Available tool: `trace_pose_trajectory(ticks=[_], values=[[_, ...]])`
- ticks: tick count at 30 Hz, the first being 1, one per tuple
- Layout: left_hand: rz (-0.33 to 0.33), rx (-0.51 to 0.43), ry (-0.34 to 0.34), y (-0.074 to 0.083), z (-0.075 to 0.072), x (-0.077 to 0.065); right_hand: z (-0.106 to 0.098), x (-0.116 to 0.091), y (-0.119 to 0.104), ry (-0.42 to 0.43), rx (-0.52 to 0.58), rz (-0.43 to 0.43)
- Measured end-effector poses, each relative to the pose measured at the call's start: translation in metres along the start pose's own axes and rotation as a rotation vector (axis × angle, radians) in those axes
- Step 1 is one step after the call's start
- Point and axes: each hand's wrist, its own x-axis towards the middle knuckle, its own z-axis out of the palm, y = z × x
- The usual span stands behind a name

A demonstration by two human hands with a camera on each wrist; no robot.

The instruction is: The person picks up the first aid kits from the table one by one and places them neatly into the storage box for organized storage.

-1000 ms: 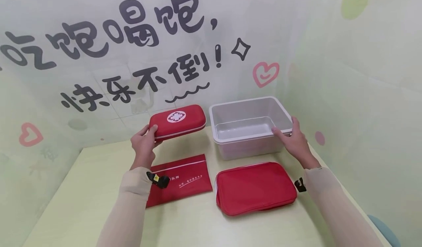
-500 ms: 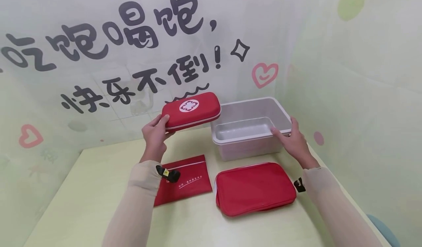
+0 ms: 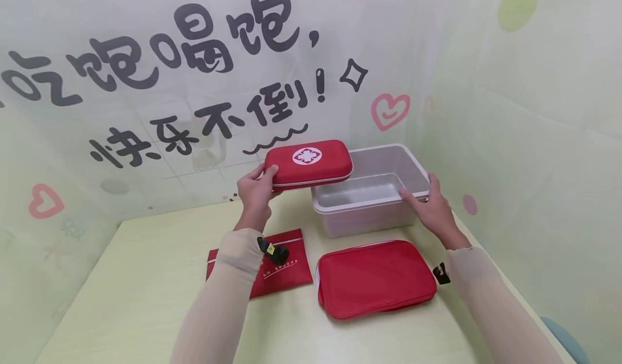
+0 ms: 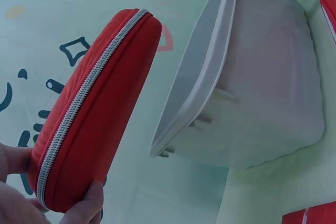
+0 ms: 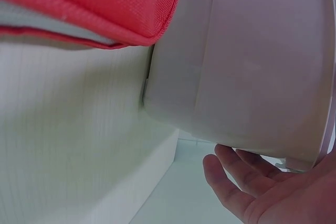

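In the head view my left hand (image 3: pixel 255 195) grips the left end of a red zippered first-aid case (image 3: pixel 325 164) with a white round emblem. Raised above the table, the case overlaps the left rim of a light grey plastic bin (image 3: pixel 366 222) in this view. Its silver zipper faces the left wrist camera, with thumb and fingers around the lower end. My right hand (image 3: pixel 434 211) holds the bin's right rim, thumb over the edge. The right wrist view shows its fingers (image 5: pixel 231 187) along the outer wall. The bin's visible inside holds nothing.
A red soft pouch (image 3: pixel 376 280) lies on the table (image 3: pixel 146 277) in front of the bin. Left of it is a flat red pouch (image 3: pixel 286 267) with white print, partly behind my left forearm. Printed wall sheets (image 3: pixel 160 24) stand close behind and at the right.
My left hand has carried the first-aid case rightward to the bin's left side, rising at first and then lowering slightly. The right hand and the bin have stayed in place.
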Motion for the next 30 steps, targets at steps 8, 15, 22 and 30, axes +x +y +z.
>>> trace_pose_trajectory(ticks=[8,15,22,30], values=[[0.003,0.026,-0.036,-0.004,0.014,-0.008,-0.001,0.000,0.000,-0.001,0.002,0.003],[0.015,0.055,-0.044,-0.005,0.026,-0.013,0.000,0.000,-0.001,0.000,-0.001,0.010],[0.023,0.061,-0.062,-0.010,0.034,-0.015,0.000,0.000,0.000,0.004,-0.004,0.012],[0.042,0.096,-0.065,-0.014,0.045,-0.019,0.001,0.000,0.001,0.006,-0.004,0.003]])
